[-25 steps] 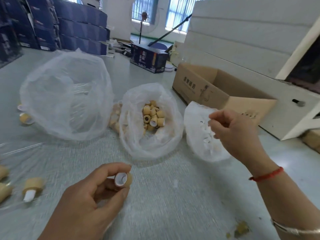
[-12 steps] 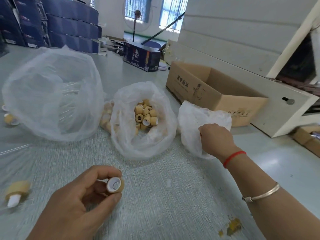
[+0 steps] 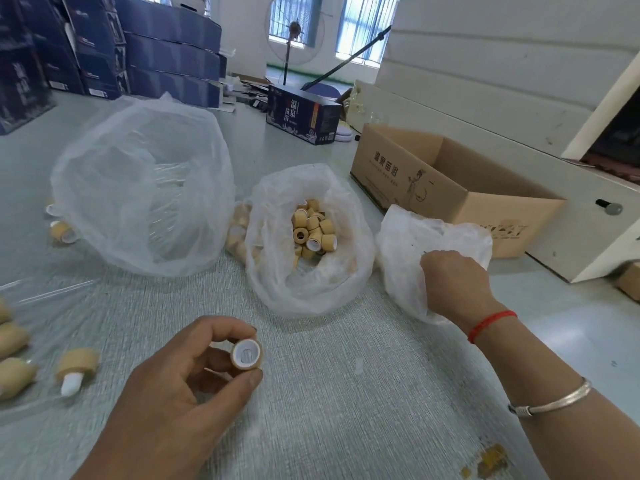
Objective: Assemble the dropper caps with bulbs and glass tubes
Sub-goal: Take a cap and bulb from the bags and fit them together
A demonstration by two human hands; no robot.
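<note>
Caps (image 3: 313, 228) fill middle bag (image 3: 277, 271); right hand (image 3: 453, 282) inside small bag (image 3: 401, 244)

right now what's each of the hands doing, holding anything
Left hand: pinching a dropper cap between thumb and fingers.
Right hand: fingers inside the small plastic bag; cannot tell if it holds anything.
</note>
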